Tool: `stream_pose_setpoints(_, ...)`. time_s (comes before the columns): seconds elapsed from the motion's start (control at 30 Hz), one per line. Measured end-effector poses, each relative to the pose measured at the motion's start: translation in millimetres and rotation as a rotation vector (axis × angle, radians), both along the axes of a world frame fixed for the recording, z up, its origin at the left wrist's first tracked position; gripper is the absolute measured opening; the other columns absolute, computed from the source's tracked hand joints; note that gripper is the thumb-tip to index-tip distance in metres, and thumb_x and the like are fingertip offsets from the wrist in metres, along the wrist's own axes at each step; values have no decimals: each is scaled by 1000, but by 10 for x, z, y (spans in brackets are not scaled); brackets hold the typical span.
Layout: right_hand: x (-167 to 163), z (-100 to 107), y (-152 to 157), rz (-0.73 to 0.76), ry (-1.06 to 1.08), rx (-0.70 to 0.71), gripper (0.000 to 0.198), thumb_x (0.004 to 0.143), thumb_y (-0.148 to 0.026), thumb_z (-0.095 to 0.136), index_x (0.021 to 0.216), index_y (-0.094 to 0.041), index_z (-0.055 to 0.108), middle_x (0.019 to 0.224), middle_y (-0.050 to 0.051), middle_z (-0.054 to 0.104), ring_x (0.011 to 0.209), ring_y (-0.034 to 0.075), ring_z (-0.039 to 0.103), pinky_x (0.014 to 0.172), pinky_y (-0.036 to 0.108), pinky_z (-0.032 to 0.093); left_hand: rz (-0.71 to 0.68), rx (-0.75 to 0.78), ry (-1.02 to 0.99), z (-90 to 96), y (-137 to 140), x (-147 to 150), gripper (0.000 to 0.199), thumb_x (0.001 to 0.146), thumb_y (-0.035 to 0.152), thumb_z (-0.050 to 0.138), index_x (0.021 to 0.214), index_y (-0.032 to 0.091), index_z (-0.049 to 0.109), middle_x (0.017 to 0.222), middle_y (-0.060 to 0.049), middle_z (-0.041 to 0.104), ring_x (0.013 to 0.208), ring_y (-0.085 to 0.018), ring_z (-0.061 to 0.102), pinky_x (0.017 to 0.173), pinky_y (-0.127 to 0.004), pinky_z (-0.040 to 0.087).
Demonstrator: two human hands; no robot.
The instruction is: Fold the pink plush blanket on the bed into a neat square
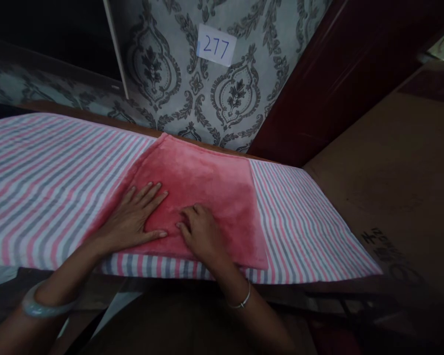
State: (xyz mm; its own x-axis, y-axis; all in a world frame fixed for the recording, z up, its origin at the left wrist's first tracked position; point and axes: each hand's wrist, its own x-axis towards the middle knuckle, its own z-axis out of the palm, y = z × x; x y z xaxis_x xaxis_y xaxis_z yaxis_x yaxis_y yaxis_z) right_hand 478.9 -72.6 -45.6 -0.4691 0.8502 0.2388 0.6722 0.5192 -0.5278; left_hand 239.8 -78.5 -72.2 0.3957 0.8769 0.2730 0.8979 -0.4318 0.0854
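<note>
A pink plush cloth [203, 172] lies spread flat over a striped cloth [299, 212] in pink, grey and white. On the left part of the plush cloth, my left hand [129, 217] rests palm down with its fingers spread. My right hand [203, 231] touches the middle of the same cloth, its fingers curled in towards the thumb. Whatever those fingertips may hold is too small or hidden to make out. A bangle [46, 305] circles my left wrist, and a thin bracelet [244, 298] my right.
Behind the table stands a patterned wall [237, 93] with a paper label [216, 45] reading 277. A dark screen [52, 39] is at the upper left. To the right are a dark red post [311, 84] and a large cardboard box [388, 162] against the table's end.
</note>
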Motion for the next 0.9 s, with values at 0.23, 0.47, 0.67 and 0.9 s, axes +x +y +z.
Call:
stream_pose_setpoints(0.23, -92, -60, 52, -49, -11, 17, 10, 93, -19, 63, 102, -19, 68, 101, 7, 67, 100, 23, 59, 91, 36, 46, 9, 19, -4, -27, 10, 4, 104, 80, 84, 46, 160, 19, 28, 167, -16, 26, 154, -37, 23, 125, -61, 10)
stream_pose_setpoints(0.47, 54, -27, -104, 40, 314, -6, 14, 92, -12, 62, 81, -20, 64, 85, 2, 66, 86, 18, 60, 83, 31, 47, 30, -3, -1, -17, 20, -2, 105, 81, 85, 41, 159, 17, 30, 166, -17, 26, 154, -37, 22, 125, -60, 12)
stream_pose_setpoints(0.67, 792, 62, -628, 364, 453, -188, 18, 99, -29, 61, 86, -23, 71, 80, 0, 69, 75, 14, 65, 70, 25, 50, 43, -7, -3, 23, 31, 40, 101, 84, 84, 39, 157, 14, 35, 165, -17, 30, 155, -36, 22, 125, -59, 10)
stream_pose_setpoints(0.9, 1438, -342, -693, -432, 300, 368, 39, 89, -17, 53, 126, -24, 64, 123, 11, 62, 117, 26, 58, 97, 44, 52, 58, 38, -166, 52, 78, 73, 121, 65, 100, 37, 149, 13, 49, 156, -15, 46, 151, -34, 32, 128, -51, 10)
